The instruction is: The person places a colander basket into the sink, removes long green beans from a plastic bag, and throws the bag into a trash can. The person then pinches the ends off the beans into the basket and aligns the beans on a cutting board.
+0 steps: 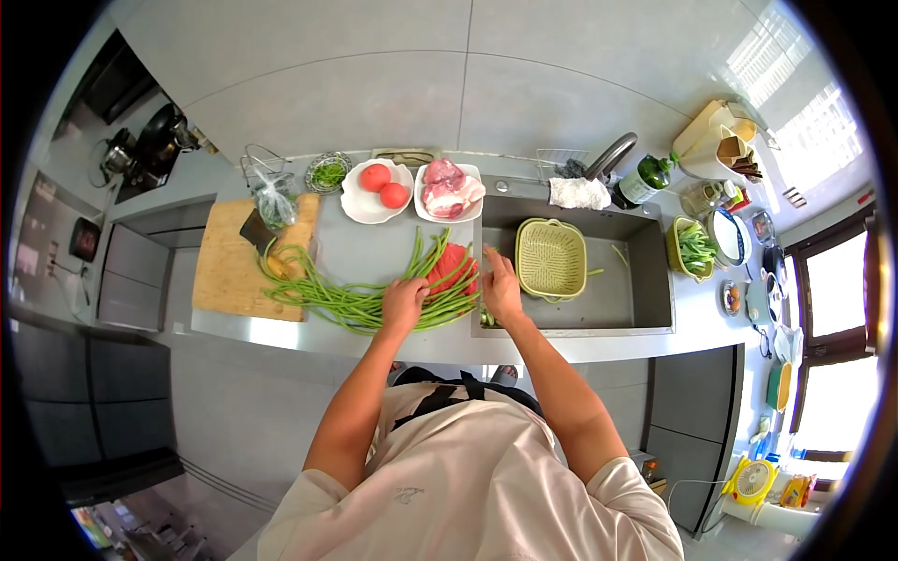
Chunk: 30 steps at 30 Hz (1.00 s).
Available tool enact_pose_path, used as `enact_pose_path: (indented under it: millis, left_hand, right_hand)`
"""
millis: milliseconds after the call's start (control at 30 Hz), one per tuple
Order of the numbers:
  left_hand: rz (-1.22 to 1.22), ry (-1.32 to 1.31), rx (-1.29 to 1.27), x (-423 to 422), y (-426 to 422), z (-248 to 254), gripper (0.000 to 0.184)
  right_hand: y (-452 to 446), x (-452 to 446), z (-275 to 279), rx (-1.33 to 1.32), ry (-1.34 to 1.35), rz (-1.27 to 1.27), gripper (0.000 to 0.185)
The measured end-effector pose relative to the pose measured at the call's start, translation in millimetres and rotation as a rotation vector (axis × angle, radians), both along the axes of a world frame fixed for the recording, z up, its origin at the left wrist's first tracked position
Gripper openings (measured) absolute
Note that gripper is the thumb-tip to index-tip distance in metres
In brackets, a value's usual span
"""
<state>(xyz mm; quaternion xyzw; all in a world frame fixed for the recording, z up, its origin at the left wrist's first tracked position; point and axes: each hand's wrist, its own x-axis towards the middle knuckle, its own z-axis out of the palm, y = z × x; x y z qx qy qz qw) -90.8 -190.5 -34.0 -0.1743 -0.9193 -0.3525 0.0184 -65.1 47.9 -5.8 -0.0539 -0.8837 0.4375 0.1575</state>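
Long green beans (341, 297) lie in a loose bundle across the counter, from the cutting board to the sink's left edge. My left hand (405, 304) is closed over beans near the bundle's right part, its fingertips partly hidden. Beside the bean ends, at the sink's left rim, my right hand (502, 288) has its fingers stretched out and holds nothing I can see. A red cloth or bag (453, 266) lies partly under the beans. Just right of my right hand, a yellow-green plastic basket (552, 258) sits in the sink (645, 280). Short bean pieces (487, 319) lie below that hand.
Behind the beans are a white dish (350, 208) with two tomatoes and another dish (424, 208) of raw meat. A knife (256, 231) and a plastic bag (274, 201) rest on the cutting board (220, 271). A faucet (613, 154) and green bottle (645, 179) stand behind the sink.
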Motion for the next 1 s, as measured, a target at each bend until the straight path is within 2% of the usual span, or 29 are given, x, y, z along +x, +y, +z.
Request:
enact_pose_path:
  millis: [133,233,333,433,533,633,733,833,900,1000]
  left_hand:
    - [-0.030,0.074,0.052,3.4,-4.8,6.3,0.008]
    - [-0.028,0.111,0.063,4.6,-7.3,8.3,0.009]
    - [0.004,0.148,0.104,4.2,-6.5,11.5,0.008]
    - [0.049,0.152,0.125,5.2,-5.8,13.1,0.007]
    - [0.042,0.147,0.115,5.8,-2.2,14.3,0.008]
    - [0.037,0.129,0.098,10.4,2.4,5.4,0.009]
    - [0.043,0.149,0.087,13.6,8.0,-4.4,0.009]
    - [0.058,0.102,0.058,16.4,6.5,-12.5,0.009]
    - [0.068,0.026,0.032,19.4,1.9,-12.9,0.008]
    - [0.086,0.121,0.003,21.2,3.9,-8.3,0.011]
  right_hand:
    - [-1.3,-8.2,7.7,-0.054,0.111,0.051,0.045]
    - [8.5,-12.4,9.3,0.050,0.115,0.220,0.039]
    - [16.0,-12.9,2.3,0.126,0.010,0.251,0.040]
    - [18.7,-12.1,-6.2,0.287,0.132,0.231,0.032]
    - [16.7,-5.8,-8.6,0.322,0.072,0.173,0.016]
    - [11.5,-6.2,-17.7,0.187,-0.001,0.072,0.016]
    - [8.7,-11.2,-29.6,0.161,0.076,0.029,0.015]
    - [16.3,-17.0,-27.6,-0.045,-0.114,-0.149,0.016]
    - [25.1,-18.6,-25.4,-0.025,-0.121,-0.097,0.015]
    - [29.9,-14.9,-23.1,0.096,-0.050,0.003,0.017]
